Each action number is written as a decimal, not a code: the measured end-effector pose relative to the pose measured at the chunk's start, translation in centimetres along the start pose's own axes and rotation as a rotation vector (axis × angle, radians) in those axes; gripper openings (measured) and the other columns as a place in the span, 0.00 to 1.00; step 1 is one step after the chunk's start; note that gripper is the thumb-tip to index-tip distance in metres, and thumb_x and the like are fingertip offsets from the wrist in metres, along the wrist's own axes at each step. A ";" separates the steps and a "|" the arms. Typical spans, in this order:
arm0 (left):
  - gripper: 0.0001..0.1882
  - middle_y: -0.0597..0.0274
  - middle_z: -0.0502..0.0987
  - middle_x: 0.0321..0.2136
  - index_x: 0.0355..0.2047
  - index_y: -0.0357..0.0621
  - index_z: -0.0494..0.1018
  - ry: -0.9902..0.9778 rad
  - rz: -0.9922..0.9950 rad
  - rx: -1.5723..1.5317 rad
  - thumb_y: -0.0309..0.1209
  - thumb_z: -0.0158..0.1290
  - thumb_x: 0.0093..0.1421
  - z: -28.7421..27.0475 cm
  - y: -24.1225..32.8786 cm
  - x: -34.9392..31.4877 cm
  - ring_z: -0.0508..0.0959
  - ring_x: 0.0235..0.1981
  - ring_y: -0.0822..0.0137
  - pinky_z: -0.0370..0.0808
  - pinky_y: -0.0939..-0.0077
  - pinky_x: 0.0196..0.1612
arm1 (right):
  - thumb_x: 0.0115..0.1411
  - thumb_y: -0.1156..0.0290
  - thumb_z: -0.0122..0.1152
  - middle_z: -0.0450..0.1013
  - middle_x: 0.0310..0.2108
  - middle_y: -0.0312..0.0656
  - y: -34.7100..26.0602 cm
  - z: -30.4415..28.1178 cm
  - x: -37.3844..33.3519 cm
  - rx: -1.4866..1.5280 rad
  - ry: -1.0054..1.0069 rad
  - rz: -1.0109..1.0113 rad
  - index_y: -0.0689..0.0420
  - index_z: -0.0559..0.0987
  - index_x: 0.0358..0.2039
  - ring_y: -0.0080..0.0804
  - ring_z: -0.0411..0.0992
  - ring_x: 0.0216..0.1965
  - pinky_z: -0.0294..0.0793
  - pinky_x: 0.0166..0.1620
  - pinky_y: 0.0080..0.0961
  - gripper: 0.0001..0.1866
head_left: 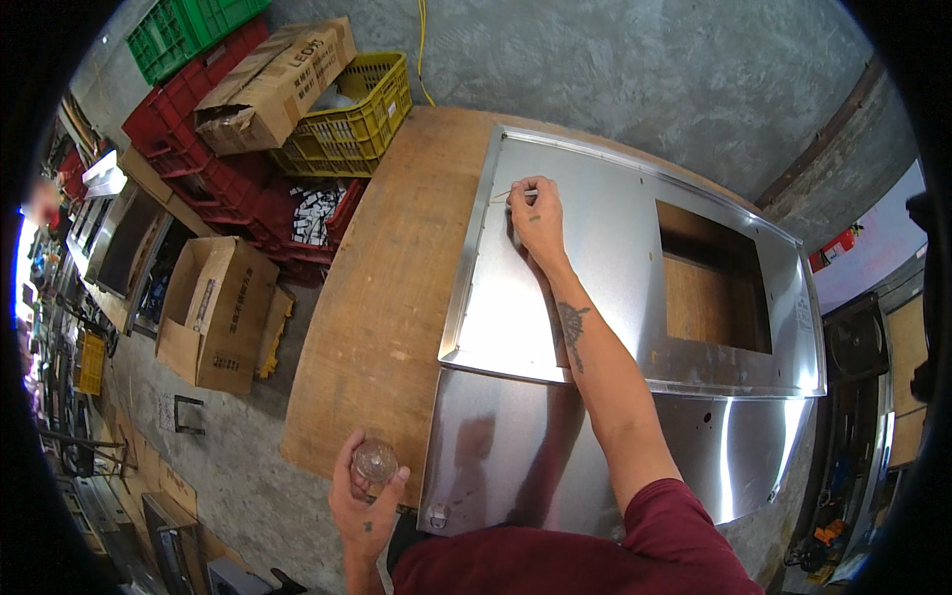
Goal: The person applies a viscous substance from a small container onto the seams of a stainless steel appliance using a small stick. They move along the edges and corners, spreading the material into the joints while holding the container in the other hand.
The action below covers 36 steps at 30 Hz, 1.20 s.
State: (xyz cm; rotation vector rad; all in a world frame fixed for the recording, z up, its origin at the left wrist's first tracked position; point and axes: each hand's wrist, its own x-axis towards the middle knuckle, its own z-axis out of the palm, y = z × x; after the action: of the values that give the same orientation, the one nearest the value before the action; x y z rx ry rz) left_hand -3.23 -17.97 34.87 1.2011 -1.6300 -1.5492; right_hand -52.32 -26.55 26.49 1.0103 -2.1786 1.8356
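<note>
My left hand (363, 508) is closed around a small round clear jar (376, 462) near the wooden table's front left edge. What is inside the jar I cannot make out. My right arm reaches far across a stainless steel panel (595, 218) with a raised rim and a rectangular opening. At the panel's far left part, my right hand (537, 220) pinches a thin stick-like tool (500, 197), whose tip points left toward the rim. Whether that tip touches the metal I cannot tell. A second, shiny steel face (496, 451) adjoins the panel on my side.
The wooden table (367, 317) extends left of the steel. Beyond it stand red crates (213, 183), a yellow crate (372, 119), a green crate (188, 35) and cardboard boxes (223, 317). A concrete wall (635, 69) closes off the back. Dark equipment (858, 337) stands at right.
</note>
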 end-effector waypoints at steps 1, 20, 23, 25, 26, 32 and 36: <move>0.38 0.51 0.83 0.56 0.73 0.29 0.67 -0.002 0.012 0.016 0.18 0.71 0.65 0.0 0.0 0.0 0.84 0.55 0.66 0.83 0.72 0.57 | 0.74 0.66 0.66 0.76 0.50 0.57 0.5 -0.1 0.3 0.020 0.009 0.024 0.69 0.82 0.45 0.45 0.82 0.41 0.85 0.49 0.39 0.15; 0.39 0.52 0.81 0.56 0.74 0.30 0.67 -0.010 -0.055 -0.008 0.19 0.71 0.65 0.1 -0.4 0.2 0.83 0.54 0.67 0.82 0.72 0.59 | 0.74 0.67 0.64 0.74 0.49 0.60 1.5 1.5 3.5 -0.088 -0.006 -0.058 0.69 0.81 0.46 0.49 0.82 0.41 0.86 0.49 0.39 0.14; 0.39 0.52 0.81 0.58 0.74 0.31 0.66 -0.024 -0.058 0.023 0.18 0.71 0.65 0.1 -0.2 0.3 0.83 0.55 0.66 0.81 0.71 0.61 | 0.75 0.66 0.64 0.74 0.50 0.60 1.3 1.4 3.4 -0.090 -0.018 -0.050 0.69 0.81 0.46 0.49 0.83 0.41 0.86 0.49 0.40 0.14; 0.39 0.52 0.80 0.58 0.74 0.31 0.67 -0.024 -0.053 0.029 0.18 0.71 0.65 0.2 -0.2 0.4 0.83 0.55 0.66 0.81 0.71 0.60 | 0.75 0.66 0.64 0.74 0.50 0.60 1.4 1.4 3.5 -0.102 -0.020 -0.062 0.69 0.81 0.47 0.49 0.83 0.41 0.86 0.49 0.40 0.15; 0.39 0.52 0.80 0.58 0.74 0.31 0.67 -0.023 -0.053 0.024 0.18 0.71 0.65 0.2 -0.2 0.4 0.83 0.55 0.67 0.81 0.71 0.60 | 0.75 0.66 0.64 0.74 0.50 0.59 1.5 1.4 3.5 -0.109 -0.021 -0.068 0.68 0.81 0.47 0.49 0.83 0.41 0.86 0.49 0.40 0.15; 0.39 0.52 0.81 0.57 0.74 0.30 0.66 -0.018 -0.054 0.018 0.17 0.70 0.66 0.2 -0.7 0.4 0.83 0.54 0.68 0.82 0.72 0.59 | 0.76 0.66 0.64 0.74 0.50 0.59 1.7 1.4 3.4 -0.107 -0.029 -0.070 0.67 0.81 0.48 0.50 0.83 0.42 0.86 0.49 0.40 0.14; 0.39 0.52 0.81 0.57 0.74 0.30 0.67 -0.021 -0.059 0.017 0.18 0.70 0.66 0.1 -0.6 0.4 0.83 0.54 0.68 0.82 0.73 0.59 | 0.76 0.65 0.63 0.74 0.50 0.59 1.5 1.3 3.4 -0.106 -0.023 -0.065 0.67 0.81 0.48 0.50 0.83 0.42 0.86 0.50 0.40 0.15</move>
State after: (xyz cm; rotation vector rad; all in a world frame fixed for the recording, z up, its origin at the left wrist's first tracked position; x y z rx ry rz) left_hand -3.39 -18.17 34.25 1.2561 -1.6371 -1.5921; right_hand -55.39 -29.04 26.55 1.0720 -2.2015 1.6703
